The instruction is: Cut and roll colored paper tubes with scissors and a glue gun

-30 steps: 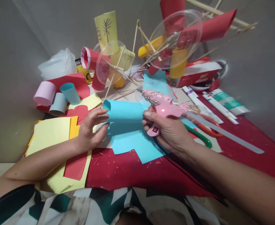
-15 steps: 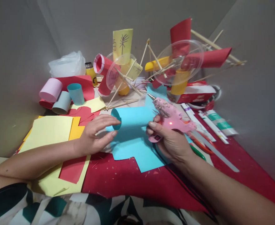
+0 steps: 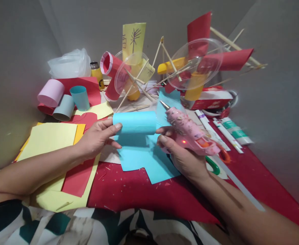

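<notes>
A light blue paper roll [image 3: 135, 123] lies sideways between my hands, just above a cut sheet of blue paper [image 3: 141, 157] on the red table cover. My left hand [image 3: 96, 137] grips the roll's left end with thumb and fingers. My right hand [image 3: 180, 153] is closed round a pink hot glue gun [image 3: 190, 131], its red light on and its metal nozzle pointing up and left past the roll's right end. The right thumb and fingertip touch that right end.
Yellow, orange and red paper sheets [image 3: 51, 139] lie at the left. Pink, grey and teal paper rolls [image 3: 63, 98] stand behind them. Two stick-and-paper pinwheel models [image 3: 190, 64] with clear plastic lids fill the back. Scissors [image 3: 217, 163], a ruler and glue tubes [image 3: 234, 131] lie at the right.
The blue roll has turned from end-on to sideways. My left hand went from resting open beside it to gripping its left end. The glue gun tilted so its nozzle points further up.
</notes>
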`<state>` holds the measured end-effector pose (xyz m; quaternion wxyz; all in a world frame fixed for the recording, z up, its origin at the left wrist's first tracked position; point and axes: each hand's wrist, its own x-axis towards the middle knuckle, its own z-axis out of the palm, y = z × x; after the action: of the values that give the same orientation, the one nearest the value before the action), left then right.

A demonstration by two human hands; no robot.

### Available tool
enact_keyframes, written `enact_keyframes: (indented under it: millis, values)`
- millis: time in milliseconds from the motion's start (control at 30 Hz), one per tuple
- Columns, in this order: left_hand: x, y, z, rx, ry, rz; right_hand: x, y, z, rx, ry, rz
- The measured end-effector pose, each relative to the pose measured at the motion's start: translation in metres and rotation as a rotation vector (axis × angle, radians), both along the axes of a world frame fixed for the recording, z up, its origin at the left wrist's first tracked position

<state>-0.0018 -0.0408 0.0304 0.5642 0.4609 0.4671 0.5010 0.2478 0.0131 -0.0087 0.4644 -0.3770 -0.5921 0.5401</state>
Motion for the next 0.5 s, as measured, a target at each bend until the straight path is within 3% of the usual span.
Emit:
enact_keyframes:
  millis: [133, 300, 400, 500]
  values:
    - [-0.004, -0.001, 0.002, 0.216, 0.185, 0.133, 0.0, 0.003, 0.008, -0.022, 0.133, -0.063]
    - [-0.005, -0.007, 0.004, 0.617, 0.623, 0.307, 0.001, 0.003, 0.017, -0.044, 0.167, -0.079]
    - [-0.006, -0.011, 0.007, 0.719, 0.713, 0.286, 0.002, 0.001, 0.016, -0.016, 0.152, -0.045]
    - [-0.005, -0.014, 0.013, 0.76, 0.723, 0.183, 0.004, -0.001, 0.014, -0.002, 0.133, -0.011]
